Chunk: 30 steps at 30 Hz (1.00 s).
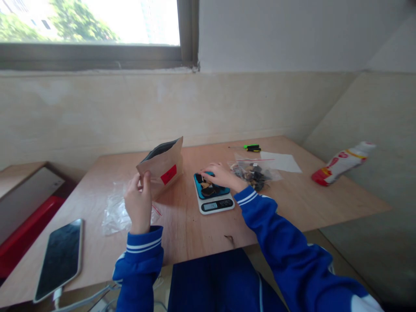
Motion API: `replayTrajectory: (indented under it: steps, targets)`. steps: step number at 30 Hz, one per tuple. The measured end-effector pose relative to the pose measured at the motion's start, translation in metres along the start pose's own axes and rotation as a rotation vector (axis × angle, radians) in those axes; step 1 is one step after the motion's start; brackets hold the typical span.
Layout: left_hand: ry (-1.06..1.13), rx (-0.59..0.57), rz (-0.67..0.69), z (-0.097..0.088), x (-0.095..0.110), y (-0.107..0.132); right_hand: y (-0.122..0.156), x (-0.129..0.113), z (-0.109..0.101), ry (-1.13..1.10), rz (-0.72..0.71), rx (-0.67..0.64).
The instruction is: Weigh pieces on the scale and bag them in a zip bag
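Daylight pours in at eleven o'clock through a grey-framed window (110, 54), green foliage (81, 21) bright behind it! White upper wall (276, 34) runs at one o'clock, beige lower wall (227, 104) stretches beneath, and a wooden table (185, 236) spreads toward six.

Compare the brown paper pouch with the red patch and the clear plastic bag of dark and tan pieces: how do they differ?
The brown paper pouch is opaque; the clear plastic bag shows the dark and tan pieces inside. The pouch is held mouth-up and open by the left hand, while the bag lies on the wooden table. Both bear red: a rectangular patch on the pouch, a thin line on the bag.
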<state>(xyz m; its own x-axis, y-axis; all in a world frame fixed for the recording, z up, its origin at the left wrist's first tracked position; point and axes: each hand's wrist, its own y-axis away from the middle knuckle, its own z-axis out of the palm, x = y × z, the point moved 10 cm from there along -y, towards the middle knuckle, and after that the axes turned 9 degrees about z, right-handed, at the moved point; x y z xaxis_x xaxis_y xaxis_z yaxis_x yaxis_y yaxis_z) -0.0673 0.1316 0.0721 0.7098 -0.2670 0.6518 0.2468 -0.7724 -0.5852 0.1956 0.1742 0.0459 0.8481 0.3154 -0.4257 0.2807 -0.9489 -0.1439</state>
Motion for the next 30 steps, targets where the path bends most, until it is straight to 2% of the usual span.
replayTrajectory:
  steps: [3, 5, 8, 11, 13, 16, 21, 24, 27, 30]
  targets:
    - [-0.014, -0.008, -0.006, -0.001, 0.0, 0.001, 0.034, -0.004, -0.024, -0.129, 0.017, 0.011]
    - [-0.029, -0.009, -0.003, -0.001, 0.001, 0.0, 0.066, -0.005, -0.019, -0.22, 0.032, -0.11]
    - [-0.042, 0.004, 0.004, 0.0, -0.001, -0.002, 0.119, -0.003, 0.008, -0.211, 0.084, -0.28]
    - [-0.024, 0.013, 0.027, 0.005, -0.007, -0.006, 0.158, 0.007, 0.036, -0.21, 0.21, -0.301]
    - [0.019, 0.012, 0.027, 0.01, -0.015, -0.01, 0.173, 0.012, 0.052, -0.237, 0.284, -0.292]
    - [0.106, 0.003, 0.026, 0.018, -0.027, -0.017, 0.182, 0.015, 0.066, -0.266, 0.36, -0.273]
    - [0.199, -0.022, 0.107, 0.032, -0.033, -0.019, 0.185, 0.023, 0.068, -0.278, 0.432, -0.235]
    - [0.175, -0.028, 0.038, 0.036, -0.046, -0.011, 0.187, 0.026, 0.067, -0.31, 0.433, -0.2]
    - [0.12, -0.05, -0.075, 0.032, -0.064, 0.005, 0.188, 0.026, 0.065, -0.336, 0.425, -0.152]
    - [0.023, -0.083, -0.118, 0.016, -0.075, 0.028, 0.188, 0.029, 0.063, -0.368, 0.431, -0.109]
